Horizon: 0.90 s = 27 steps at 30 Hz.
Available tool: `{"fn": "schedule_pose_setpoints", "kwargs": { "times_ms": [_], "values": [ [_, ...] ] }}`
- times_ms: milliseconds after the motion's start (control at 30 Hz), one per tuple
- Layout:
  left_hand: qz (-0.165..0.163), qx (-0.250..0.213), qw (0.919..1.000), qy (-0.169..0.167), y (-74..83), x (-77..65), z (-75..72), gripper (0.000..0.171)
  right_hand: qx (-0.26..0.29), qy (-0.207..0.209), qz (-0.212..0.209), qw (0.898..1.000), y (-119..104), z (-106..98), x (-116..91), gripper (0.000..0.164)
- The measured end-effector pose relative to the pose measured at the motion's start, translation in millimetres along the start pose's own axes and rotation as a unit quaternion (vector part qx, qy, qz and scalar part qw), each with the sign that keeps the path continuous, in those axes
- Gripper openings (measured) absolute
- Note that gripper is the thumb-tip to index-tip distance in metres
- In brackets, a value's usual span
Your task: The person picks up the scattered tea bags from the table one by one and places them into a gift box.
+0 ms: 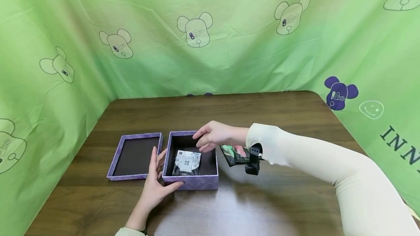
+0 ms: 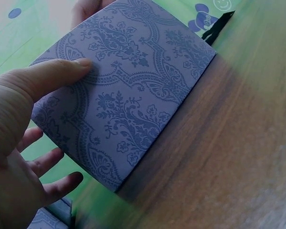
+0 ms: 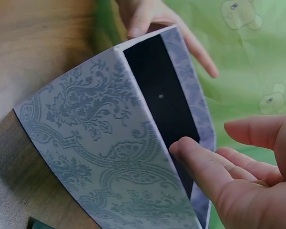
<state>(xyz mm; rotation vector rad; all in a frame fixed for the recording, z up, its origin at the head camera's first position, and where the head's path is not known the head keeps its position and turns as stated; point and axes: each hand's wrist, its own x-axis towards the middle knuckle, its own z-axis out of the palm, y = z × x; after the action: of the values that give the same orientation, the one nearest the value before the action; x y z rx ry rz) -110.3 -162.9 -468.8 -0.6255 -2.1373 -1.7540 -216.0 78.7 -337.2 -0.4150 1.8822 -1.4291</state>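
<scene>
head view: the left grip [image 1: 155,188], spread wide, has its thumb on a purple, flowery box [image 1: 202,183], black inside; the right grip [image 1: 214,135], loose and holding nothing, is over it.

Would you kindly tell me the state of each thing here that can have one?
Box: open, upright
Lid: off, hollow side up
Packet: inside the box
Other packets: on the table, partly hidden
Left hand: thumb touching box's front
Right hand: over the box, holding nothing
</scene>
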Motion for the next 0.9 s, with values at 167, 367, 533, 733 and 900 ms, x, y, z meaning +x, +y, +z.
{"fn": "schedule_pose_setpoints", "kwargs": {
  "times_ms": [167,367,533,733,900],
  "values": [
    [-0.006,0.001,1.0000,0.001,-0.4,-0.6,-0.6,0.130,0.015,-0.010,-0.028,0.999,-1,-8,-11,0.042],
    [-0.010,0.005,0.9999,0.002,-1.4,-1.0,-0.2,0.130,0.034,-0.018,-0.060,0.997,-1,-22,-28,0.045],
    [-0.010,0.004,0.9999,0.002,-1.8,-0.1,1.3,0.131,0.053,0.000,-0.072,0.996,7,-41,-46,0.049],
    [-0.011,0.011,0.9999,0.003,-1.9,0.3,2.0,0.131,0.051,0.031,-0.067,0.996,25,-64,-62,0.051],
    [-0.010,0.008,0.9999,0.004,-2.2,-1.1,1.2,0.131,0.076,0.054,-0.070,0.993,36,-83,-77,0.052]
  ]
}}
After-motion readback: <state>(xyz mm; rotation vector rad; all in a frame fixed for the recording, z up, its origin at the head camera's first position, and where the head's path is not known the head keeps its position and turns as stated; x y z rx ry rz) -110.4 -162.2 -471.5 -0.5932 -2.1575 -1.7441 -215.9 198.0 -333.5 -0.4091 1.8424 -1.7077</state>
